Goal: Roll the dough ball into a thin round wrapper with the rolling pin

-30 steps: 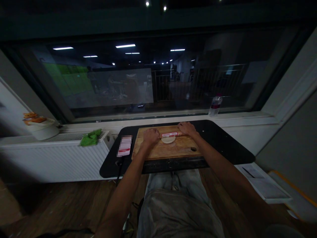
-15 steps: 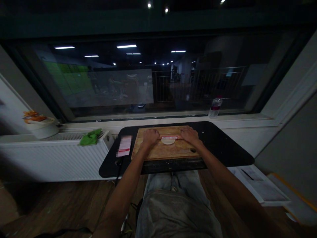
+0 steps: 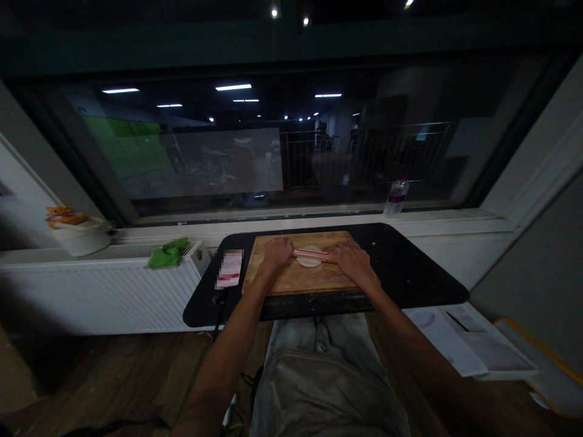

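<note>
A flat round piece of dough [image 3: 309, 263] lies on a wooden cutting board [image 3: 300, 283]. Across it rests a thin rolling pin [image 3: 311, 254] with a red and white label, tilted slightly down to the right. My left hand [image 3: 277, 251] is closed over the pin's left end, and my right hand [image 3: 350, 261] is closed over its right end. Some dough shows on both the far and near sides of the pin. The pin's ends are hidden under my hands.
The board sits on a black table [image 3: 410, 276]. A partly blurred phone-like object [image 3: 230, 269] lies left of it, with a cable. A clear bottle [image 3: 396, 197] stands on the windowsill. A green cloth [image 3: 168, 252] and a white pot [image 3: 82, 237] rest on the radiator [image 3: 136, 291].
My right hand has come nearer to me, turning the pin from level to slightly slanted. The label has rolled round, and more dough shows beyond the pin.
</note>
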`<action>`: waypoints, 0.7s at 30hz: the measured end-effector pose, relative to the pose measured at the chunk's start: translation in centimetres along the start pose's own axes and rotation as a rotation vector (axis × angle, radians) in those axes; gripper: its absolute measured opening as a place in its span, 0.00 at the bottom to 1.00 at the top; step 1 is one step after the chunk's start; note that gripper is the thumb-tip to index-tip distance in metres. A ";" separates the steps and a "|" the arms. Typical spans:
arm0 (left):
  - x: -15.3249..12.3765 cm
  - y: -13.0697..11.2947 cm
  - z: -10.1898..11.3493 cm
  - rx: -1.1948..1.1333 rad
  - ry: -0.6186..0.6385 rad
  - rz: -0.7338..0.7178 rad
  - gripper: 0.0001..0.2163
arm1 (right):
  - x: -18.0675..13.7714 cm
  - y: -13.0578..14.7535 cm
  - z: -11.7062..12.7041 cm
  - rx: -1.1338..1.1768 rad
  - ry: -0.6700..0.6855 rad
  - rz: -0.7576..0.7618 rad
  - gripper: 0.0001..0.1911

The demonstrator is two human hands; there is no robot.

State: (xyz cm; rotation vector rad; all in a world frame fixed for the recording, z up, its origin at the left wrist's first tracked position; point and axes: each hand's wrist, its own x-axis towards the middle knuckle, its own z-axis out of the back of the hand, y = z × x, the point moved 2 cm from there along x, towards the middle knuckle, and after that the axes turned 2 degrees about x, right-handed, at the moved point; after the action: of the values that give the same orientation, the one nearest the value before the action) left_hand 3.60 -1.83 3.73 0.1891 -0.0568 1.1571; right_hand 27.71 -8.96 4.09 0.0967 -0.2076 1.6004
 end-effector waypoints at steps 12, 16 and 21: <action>-0.4 -0.3 0.6 0.013 0.009 0.011 0.19 | -3.3 1.6 -0.1 0.111 -0.069 -0.193 0.27; -0.2 -0.5 0.6 0.011 0.001 0.006 0.18 | -4.8 2.5 0.1 0.110 -0.094 -0.193 0.28; 0.4 -0.6 0.3 -0.043 0.010 0.054 0.18 | -7.0 3.9 0.2 0.129 -0.146 -0.169 0.29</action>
State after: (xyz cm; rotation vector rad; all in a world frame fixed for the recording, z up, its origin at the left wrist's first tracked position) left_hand 4.35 -1.76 4.05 0.1448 -0.0784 1.2093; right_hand 24.10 -15.96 2.71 0.3240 -0.2035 1.4379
